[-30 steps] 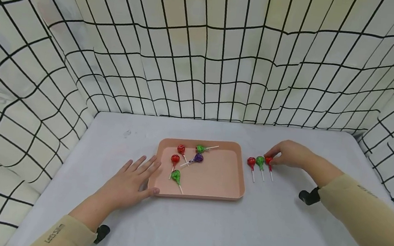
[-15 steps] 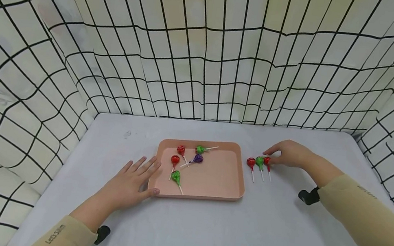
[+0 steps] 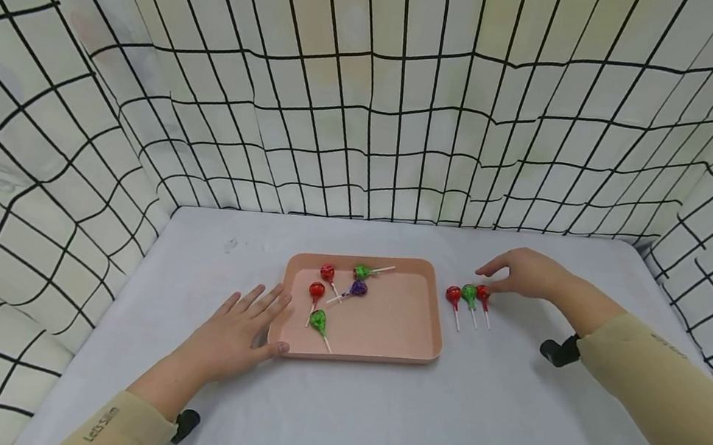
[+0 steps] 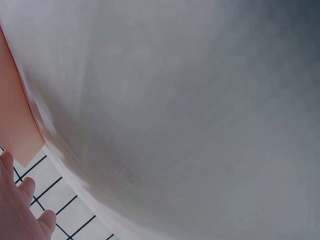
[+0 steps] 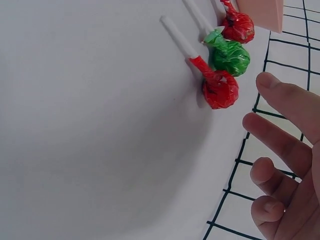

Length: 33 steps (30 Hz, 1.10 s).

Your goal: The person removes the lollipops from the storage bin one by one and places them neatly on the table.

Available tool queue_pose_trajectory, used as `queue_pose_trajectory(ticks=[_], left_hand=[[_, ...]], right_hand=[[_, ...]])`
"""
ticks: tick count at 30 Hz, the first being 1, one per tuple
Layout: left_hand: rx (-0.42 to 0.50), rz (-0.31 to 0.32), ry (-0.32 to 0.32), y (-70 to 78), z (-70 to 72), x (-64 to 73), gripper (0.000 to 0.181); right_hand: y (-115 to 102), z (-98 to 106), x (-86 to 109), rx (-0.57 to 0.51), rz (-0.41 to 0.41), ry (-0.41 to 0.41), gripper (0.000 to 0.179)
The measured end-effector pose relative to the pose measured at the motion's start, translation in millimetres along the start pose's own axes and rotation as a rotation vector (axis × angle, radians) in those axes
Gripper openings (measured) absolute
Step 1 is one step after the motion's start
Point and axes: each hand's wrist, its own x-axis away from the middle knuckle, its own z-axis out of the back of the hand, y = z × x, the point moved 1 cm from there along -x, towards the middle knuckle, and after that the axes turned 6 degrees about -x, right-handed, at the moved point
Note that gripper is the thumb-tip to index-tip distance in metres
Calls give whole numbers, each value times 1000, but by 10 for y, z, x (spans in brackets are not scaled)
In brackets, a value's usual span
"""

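Note:
My left hand (image 3: 239, 334) lies spread at the left edge of a pink tray (image 3: 393, 327), thumb and fingertips at its rim. In the tray are two red lollipops (image 3: 317, 289), two green lollipops (image 3: 318, 320) and a purple lollipop (image 3: 358, 287). Right of the tray, three lollipops lie in a row, sticks toward me: a red one (image 3: 452, 294), a green one (image 3: 469, 293) and another red one (image 3: 483, 293). My right hand (image 3: 527, 273) hovers by the rightmost red lollipop. The right wrist view shows a gap between its loosely bent fingers and that lollipop's head (image 5: 220, 91).
A white cloth (image 3: 358, 423) covers the table. White walls with a black grid (image 3: 407, 132) stand behind it and on both sides. Each sleeve cuff has a small black device (image 3: 559, 353) at the wrist.
The rightmost red lollipop shifted slightly left toward the green one. My right hand then let go of it and its fingers lifted off. The left hand stayed still.

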Motion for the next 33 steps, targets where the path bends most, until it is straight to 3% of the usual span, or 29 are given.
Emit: queue_pose_trajectory(ticks=[7,19,33], left_hand=[[6,-9,11,3,4,1,86],[7,1,7,9,16,4,85],[5,10,-3,20,29,15,86]], right_hand=[[-129,84,2,-20,24,7,35],[-415,112,-168,-24,56,-7,41],[-928,26,-406,-43,120,-16,35]])
